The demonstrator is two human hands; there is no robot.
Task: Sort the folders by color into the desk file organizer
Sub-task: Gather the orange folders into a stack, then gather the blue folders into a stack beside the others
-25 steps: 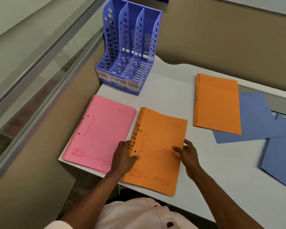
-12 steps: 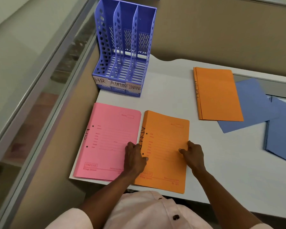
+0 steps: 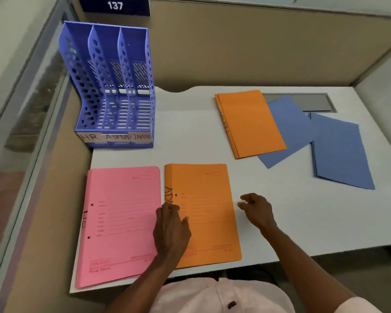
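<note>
A blue file organizer (image 3: 113, 91) with three slots labelled HR, ADMIN and FINANCE stands at the desk's back left; its slots hold nothing. A pink folder (image 3: 120, 222) marked HR lies at the front left. Beside it lies an orange folder (image 3: 205, 213) marked ADMIN. My left hand (image 3: 171, 231) rests flat on the orange folder's left edge, fingers spread. My right hand (image 3: 256, 210) hovers just right of that folder, fingers loosely apart, holding nothing. A second orange folder (image 3: 248, 123) and two blue folders (image 3: 289, 129) (image 3: 341, 150) lie at the right.
The white desk (image 3: 190, 136) is enclosed by tan partition walls behind and on both sides. A grey cable hatch (image 3: 312, 101) sits at the back right, partly under a blue folder. A sign reading 137 (image 3: 115, 6) hangs above the organizer.
My right hand has let go of the orange ADMIN folder's right edge and moved off to its right. The folder now lies square beside the pink one. The camera has tilted up.
</note>
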